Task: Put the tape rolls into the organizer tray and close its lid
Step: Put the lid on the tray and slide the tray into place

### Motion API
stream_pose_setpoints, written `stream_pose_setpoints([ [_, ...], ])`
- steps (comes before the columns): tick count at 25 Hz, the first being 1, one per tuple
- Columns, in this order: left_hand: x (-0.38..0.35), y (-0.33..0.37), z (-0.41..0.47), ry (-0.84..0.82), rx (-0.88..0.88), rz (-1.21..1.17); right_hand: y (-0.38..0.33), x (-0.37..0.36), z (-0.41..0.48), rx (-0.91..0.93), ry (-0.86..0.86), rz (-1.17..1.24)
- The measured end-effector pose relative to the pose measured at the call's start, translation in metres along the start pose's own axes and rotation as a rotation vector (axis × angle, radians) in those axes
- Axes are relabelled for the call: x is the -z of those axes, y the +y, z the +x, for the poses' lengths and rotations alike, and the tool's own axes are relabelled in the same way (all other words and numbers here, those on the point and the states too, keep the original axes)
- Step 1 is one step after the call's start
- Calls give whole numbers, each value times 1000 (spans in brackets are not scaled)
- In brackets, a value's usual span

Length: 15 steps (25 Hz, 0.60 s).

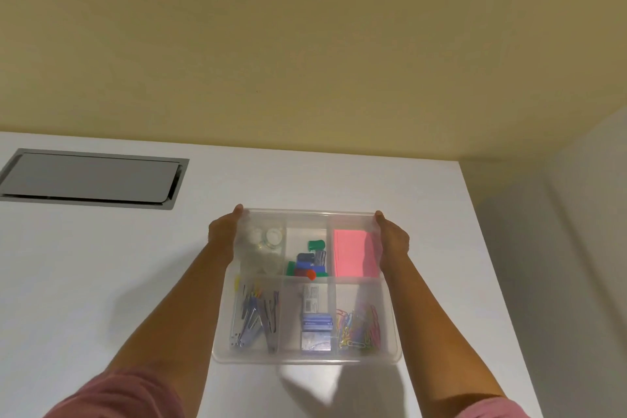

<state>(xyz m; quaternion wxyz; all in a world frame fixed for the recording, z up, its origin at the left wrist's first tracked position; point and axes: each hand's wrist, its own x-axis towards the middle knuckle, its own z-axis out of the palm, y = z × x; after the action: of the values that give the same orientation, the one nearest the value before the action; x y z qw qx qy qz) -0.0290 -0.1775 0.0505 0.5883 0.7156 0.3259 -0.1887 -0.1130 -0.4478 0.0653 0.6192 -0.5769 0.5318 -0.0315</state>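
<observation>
A clear organizer tray (228,312) with six compartments sits on the white table. Its translucent lid (307,359) lies over it, and everything inside shows blurred through it. Clear tape rolls (268,239) lie in the far-left compartment. My left hand (224,234) grips the lid's far-left corner. My right hand (392,237) grips the far-right corner. I cannot tell whether the lid is pressed fully down.
Other compartments hold coloured clips (307,265), a pink note pad (353,253), staplers (252,319), staple boxes (315,329) and paper clips (359,326). A grey cable hatch (88,176) is set into the table at the far left. The table edge (492,265) runs down the right, with a yellow wall behind.
</observation>
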Motion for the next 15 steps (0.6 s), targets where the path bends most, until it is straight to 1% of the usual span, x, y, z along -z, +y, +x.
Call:
stream_pose_setpoints([
  [2,3,-2,1,-53,14,2,1,-4,2,6,13,-55],
  [4,3,-3,5,-59,16,35,2,-6,3,33,12,-118],
  [6,1,-4,4,-47,-29,62,6,-6,6,70,-8,-173],
  [10,-6,-5,0,43,-127,178,11,-6,10,120,-7,-218],
  [12,-9,-4,-1,88,-136,235,12,-7,12,134,17,-234],
  [15,-11,-4,-2,110,-133,260,14,-7,11,152,36,-248],
])
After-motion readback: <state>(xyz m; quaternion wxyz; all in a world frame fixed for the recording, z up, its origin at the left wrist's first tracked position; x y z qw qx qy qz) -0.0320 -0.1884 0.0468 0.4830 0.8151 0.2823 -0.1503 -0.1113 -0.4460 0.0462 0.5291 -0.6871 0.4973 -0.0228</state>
